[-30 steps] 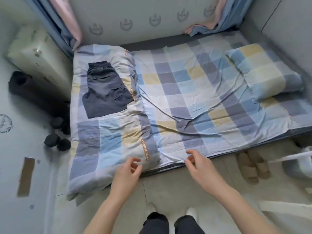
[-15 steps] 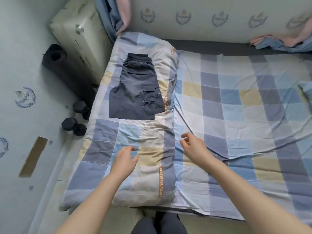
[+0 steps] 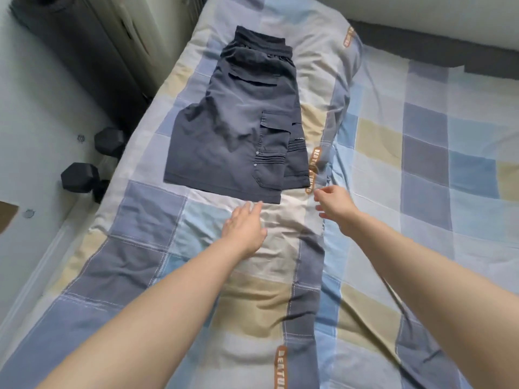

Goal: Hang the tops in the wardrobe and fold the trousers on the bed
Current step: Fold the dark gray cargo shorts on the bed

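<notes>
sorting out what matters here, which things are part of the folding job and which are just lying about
Job:
- dark grey shorts, flat on the quilt
- checked quilt
- left hand
- right hand

Lying about:
- dumbbells on the floor
- rolled dark mat

Quilt, orange strip near the bottom edge (image 3: pixel 280 367): white capitals, reads "BEAUTI…", then runs out of frame.
Quilt, orange strip beside the shorts' hem (image 3: pixel 315 161): reads about "BEAUTIFUL…", creased, later letters not legible.
Quilt, orange strip at the far corner (image 3: pixel 348 37): white lettering, too small and tilted to read.
Dark shorts (image 3: pixel 238 130): no readable label.
</notes>
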Available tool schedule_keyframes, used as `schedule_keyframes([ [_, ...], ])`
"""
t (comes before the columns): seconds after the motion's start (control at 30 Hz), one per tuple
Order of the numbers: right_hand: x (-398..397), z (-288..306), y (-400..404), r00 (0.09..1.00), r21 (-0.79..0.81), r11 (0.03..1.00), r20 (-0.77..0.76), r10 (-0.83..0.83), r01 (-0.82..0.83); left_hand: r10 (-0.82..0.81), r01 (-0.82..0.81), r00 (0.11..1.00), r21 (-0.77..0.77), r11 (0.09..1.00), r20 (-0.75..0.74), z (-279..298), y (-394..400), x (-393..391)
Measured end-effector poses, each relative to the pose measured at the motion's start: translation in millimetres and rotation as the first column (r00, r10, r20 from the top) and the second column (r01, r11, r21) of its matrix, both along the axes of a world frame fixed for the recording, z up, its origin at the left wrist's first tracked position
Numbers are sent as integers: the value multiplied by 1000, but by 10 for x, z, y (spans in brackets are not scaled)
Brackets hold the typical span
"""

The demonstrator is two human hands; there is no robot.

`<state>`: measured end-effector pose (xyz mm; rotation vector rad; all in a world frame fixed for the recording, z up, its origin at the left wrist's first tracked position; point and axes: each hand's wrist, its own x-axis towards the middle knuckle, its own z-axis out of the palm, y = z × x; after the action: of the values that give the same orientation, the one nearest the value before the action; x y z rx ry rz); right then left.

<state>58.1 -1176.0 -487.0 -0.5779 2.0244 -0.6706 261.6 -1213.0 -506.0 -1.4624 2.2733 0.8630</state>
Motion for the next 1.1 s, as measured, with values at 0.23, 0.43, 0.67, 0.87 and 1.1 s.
schedule_keyframes([
  [0.23, -222, -817, -595, 998, -30, 999, -63, -13, 11, -49, 67, 993, -166, 984, 112, -752, -334, -622],
  [0.43, -302, -1122, -810, 988, 24, 1000, -154, 13, -9, -72, 121, 983, -296, 947, 172, -1001, -675, -637],
  [0.67, -299, -997, -908, 954, -1, 998, -293, 55, -58, 394, -429, 825, 3, 903, -404, -641, -933, -376],
  [0.87, -9, -579, -421, 800, 66, 971, -557, 225, -228, 648, -667, 599, 156, 729, -471, -372, -475, 364],
  [1.1, 917, 106, 817, 882, -73, 926, -340, 327, -372, 701, -687, 564, 224, 691, -436, 140, 506, 1096],
])
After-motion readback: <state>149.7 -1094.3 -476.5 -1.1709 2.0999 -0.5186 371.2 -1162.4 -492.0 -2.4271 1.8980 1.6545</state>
